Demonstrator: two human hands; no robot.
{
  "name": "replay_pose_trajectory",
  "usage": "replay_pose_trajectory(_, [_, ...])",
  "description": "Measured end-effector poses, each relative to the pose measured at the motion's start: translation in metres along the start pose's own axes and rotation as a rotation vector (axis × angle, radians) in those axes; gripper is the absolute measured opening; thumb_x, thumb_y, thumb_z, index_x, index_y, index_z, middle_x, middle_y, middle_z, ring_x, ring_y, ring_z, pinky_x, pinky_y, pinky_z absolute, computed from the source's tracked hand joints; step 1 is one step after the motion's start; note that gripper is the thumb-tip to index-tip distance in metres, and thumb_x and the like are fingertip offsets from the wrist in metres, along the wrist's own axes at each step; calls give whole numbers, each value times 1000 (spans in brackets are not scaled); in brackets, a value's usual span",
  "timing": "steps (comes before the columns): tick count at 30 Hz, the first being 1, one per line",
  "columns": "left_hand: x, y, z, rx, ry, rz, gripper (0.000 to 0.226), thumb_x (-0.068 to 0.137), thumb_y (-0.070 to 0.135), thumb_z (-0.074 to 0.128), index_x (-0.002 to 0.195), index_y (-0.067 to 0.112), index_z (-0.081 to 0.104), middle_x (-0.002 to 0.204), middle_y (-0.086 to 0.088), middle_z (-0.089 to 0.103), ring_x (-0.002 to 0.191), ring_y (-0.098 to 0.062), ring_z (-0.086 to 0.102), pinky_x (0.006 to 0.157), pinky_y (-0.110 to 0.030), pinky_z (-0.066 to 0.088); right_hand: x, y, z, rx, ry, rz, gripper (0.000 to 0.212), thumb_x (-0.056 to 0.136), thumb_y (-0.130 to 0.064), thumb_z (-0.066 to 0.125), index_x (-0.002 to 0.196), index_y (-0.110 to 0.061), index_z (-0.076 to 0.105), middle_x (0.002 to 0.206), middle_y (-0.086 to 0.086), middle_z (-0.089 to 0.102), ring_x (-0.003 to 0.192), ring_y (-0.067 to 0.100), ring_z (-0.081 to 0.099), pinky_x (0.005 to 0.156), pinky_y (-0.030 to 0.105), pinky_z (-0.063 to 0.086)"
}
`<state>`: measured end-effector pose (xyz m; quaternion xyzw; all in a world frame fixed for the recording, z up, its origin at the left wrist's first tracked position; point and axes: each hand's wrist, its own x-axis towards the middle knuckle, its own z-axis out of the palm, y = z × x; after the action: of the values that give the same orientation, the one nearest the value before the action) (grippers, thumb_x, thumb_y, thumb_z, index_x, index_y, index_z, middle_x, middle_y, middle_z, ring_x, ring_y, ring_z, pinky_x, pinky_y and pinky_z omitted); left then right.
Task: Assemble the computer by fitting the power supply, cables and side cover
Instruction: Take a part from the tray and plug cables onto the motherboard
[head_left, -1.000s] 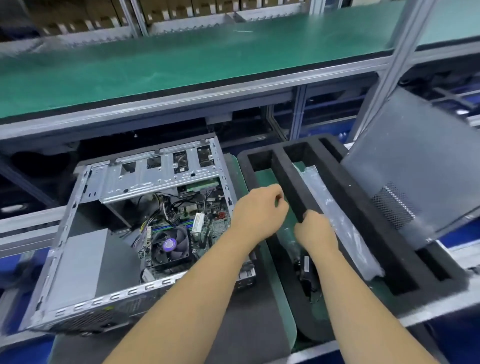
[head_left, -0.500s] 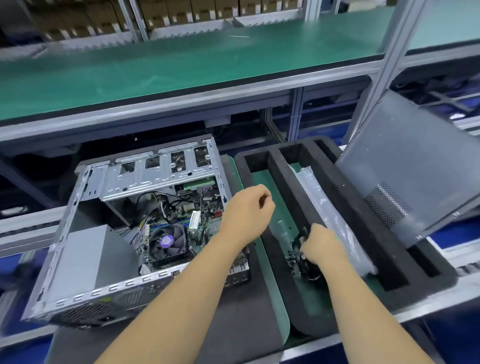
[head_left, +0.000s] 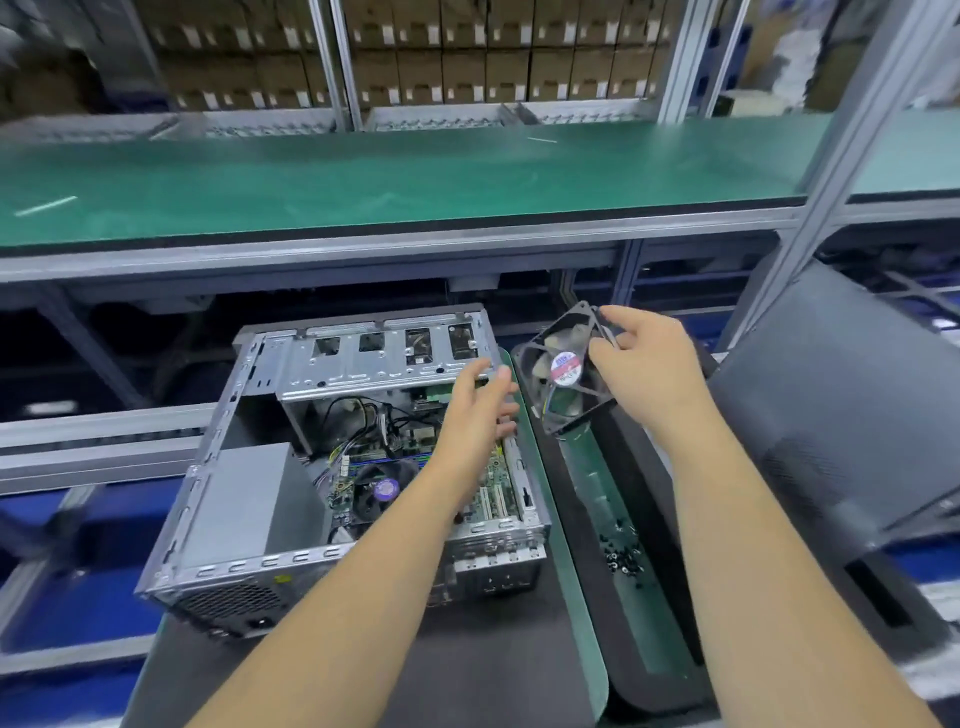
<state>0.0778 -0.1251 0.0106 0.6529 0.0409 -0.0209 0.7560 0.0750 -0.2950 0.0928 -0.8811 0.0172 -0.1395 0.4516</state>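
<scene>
Power supply (head_left: 244, 499) already seated lower left in open case (head_left: 363, 364). Right hand (head_left: 644, 364) pinching case fan (head_left: 563, 371) at centre; left hand (head_left: 480, 402) spread, holding nothing. Cables unrouted, side cover (head_left: 852, 415) off at right: 2 steps outstanding.

My left forearm (head_left: 395, 525) hides part of the motherboard (head_left: 410, 467); the fan (head_left: 566, 370) label is too blurred to read.

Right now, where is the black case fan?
In the head view the black case fan is right of centre, held up by the right hand above the foam tray, beside the open computer case.
</scene>
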Motion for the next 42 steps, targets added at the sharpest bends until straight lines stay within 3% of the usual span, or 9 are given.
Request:
replay_pose_trajectory(3, [3, 17, -36, -253, -15, -25, 47, 97, 49, 57, 133, 19, 55, 116, -9, 66, 96, -30, 61, 89, -44, 50, 3, -29, 37, 183, -142, -78, 40, 92, -21, 66, 133, -23, 67, 90, -17, 71, 73, -10, 62, 64, 6, 47])
replay_pose_trajectory(6, [0, 31, -85, -154, -13, -29, 22, 93, 35, 68, 107, 19, 72, 93, -5, 70, 78, -22, 62, 62, -26, 50, 4, -39, 77, 276, -275, -126, 35, 91, -14, 70, 125, -22, 73, 100, -16, 71, 83, -14, 62, 70, 1, 44])
replay_pose_trajectory(11, [-5, 32, -135, 189, -55, -36, 8, 91, 25, 72, 93, 32, 74, 90, 6, 74, 72, -8, 67, 67, -28, 54, 1, -38, 115, 573, -334, 14, 30, 84, -4, 78, 101, -29, 78, 110, -10, 73, 103, -8, 66, 82, 16, 52])
replay_pose_trajectory(16, [-6, 15, -142, -41, 0, -26, 8, 96, 22, 66, 100, 21, 73, 105, -8, 75, 89, -23, 72, 81, -43, 61, 6, -32, 129, 841, -490, 83, 45, 83, 8, 71, 112, -27, 75, 126, 13, 70, 118, 32, 66, 102, 51, 52])
replay_pose_trajectory(21, [-4, 12, -140, -457, -49, -62, 34, 89, 31, 68, 117, 12, 65, 112, -13, 69, 99, -27, 69, 85, -43, 56, 5, -25, 145, 972, -631, 173, 64, 89, -34, 76, 147, -24, 49, 138, 8, 64, 129, 28, 60, 105, 50, 49])
replay_pose_trajectory(25, [0, 15, -141, -506, -113, -61, 45, 89, 37, 69, 124, 10, 62, 124, -21, 59, 111, -38, 59, 94, -52, 53, -7, -24, 157, 897, -802, 155, 80, 76, -55, 80, 135, -5, 57, 131, 20, 66, 122, 38, 63, 106, 57, 46])
replay_pose_trajectory(31, [4, 15, -136, -354, -114, -51, 32, 101, 34, 56, 126, 16, 64, 124, -14, 68, 110, -33, 67, 91, -52, 54, -6, -25, 159, 840, -648, 187, 32, 96, -29, 68, 121, -8, 68, 117, 17, 73, 107, 41, 70, 98, 63, 51])
replay_pose_trajectory(37, [11, 19, -128, 98, 99, 37, 24, 102, 46, 46, 109, 46, 69, 105, 15, 72, 85, -7, 69, 71, -25, 56, 1, -14, 133, 819, -317, 127, 31, 85, -36, 79, 108, -15, 73, 106, 12, 77, 89, 35, 76, 67, 41, 62])
replay_pose_trajectory(42, [24, -4, -130, 385, 313, -2, 17, 97, 22, 50, 101, 33, 62, 100, 3, 69, 75, -13, 64, 65, -30, 51, 2, 75, 64, 675, 109, 336, 25, 89, -45, 74, 106, -26, 72, 111, 8, 75, 88, 30, 74, 56, 33, 56])
